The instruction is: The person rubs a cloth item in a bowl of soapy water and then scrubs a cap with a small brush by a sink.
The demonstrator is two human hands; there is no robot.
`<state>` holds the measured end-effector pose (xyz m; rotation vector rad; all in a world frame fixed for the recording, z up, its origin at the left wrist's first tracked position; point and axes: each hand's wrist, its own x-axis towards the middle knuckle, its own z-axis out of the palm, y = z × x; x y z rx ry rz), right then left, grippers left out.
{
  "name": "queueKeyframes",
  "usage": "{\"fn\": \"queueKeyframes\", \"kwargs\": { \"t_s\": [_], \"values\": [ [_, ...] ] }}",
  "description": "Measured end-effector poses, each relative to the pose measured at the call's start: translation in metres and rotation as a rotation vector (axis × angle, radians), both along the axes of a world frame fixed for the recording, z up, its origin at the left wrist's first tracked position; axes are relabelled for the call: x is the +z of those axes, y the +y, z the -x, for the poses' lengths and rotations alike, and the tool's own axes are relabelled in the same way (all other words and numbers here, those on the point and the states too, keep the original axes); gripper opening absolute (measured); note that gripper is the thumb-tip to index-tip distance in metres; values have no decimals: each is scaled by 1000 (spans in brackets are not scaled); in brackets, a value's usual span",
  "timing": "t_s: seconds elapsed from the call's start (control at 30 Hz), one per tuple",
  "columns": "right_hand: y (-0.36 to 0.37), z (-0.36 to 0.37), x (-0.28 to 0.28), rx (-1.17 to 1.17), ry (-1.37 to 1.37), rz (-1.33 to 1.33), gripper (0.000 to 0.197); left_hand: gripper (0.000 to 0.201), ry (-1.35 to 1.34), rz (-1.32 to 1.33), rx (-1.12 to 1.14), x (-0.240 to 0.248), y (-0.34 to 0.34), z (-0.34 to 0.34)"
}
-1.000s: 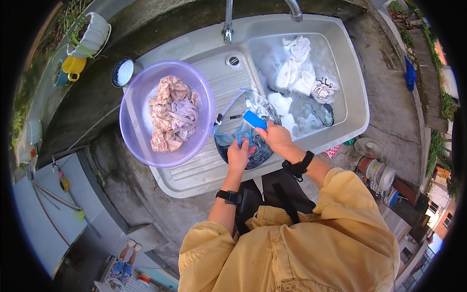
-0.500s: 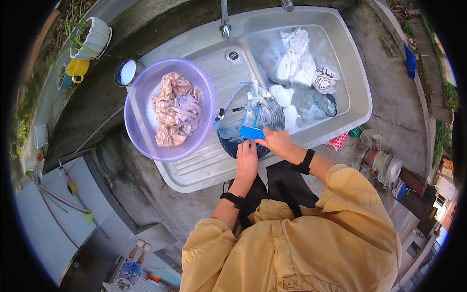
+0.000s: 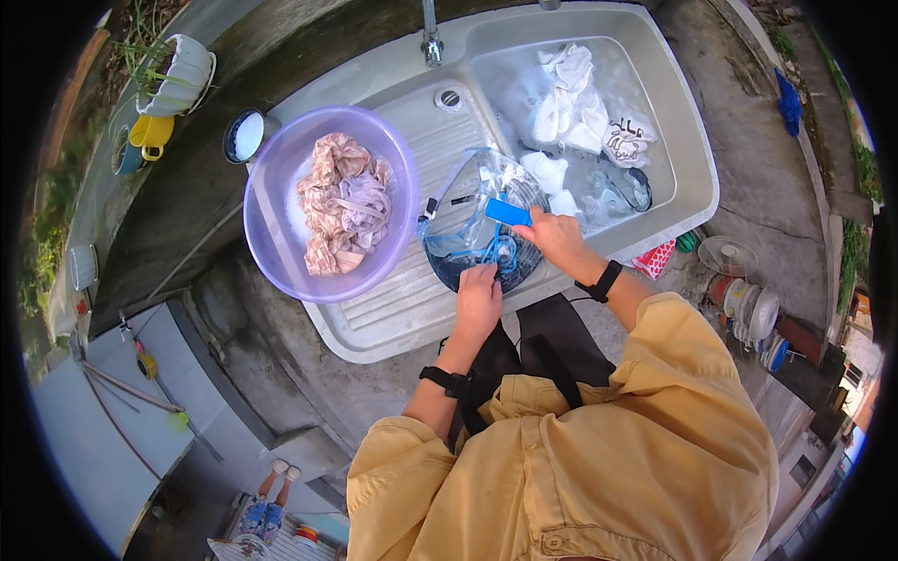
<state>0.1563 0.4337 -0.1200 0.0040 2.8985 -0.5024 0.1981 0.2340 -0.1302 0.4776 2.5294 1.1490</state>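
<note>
While the right hand (image 3: 558,239) grips a blocky blue brush (image 3: 506,211) mid-frame, the left hand (image 3: 479,301) pinches a glossy, clear plastic bag (image 3: 453,260).

Above the clear-and-dark rounded plastic bag (image 3: 460,226), the grey ribbed drainboard (image 3: 430,136) leaves room for a hand. The round lilac plastic basin (image 3: 267,210) blocks the left, and wet white cloths (image 3: 569,107) obstruct the right.
</note>
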Motion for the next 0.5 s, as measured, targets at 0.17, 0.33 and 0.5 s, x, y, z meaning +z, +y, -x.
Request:
{"fn": "queueKeyframes", "kwargs": {
  "t_s": [0.17,0.33,0.5],
  "values": [
    [-15,-5,3,-151,-162,6,45,32,267,270,624,20,-20,32],
    [-84,-20,10,-170,-251,160,46,29,-177,-4,738,-19,-33,61],
    [-32,0,3,-151,-85,-6,42,19,-591,-123,665,-31,-52,54]
  ]
}}
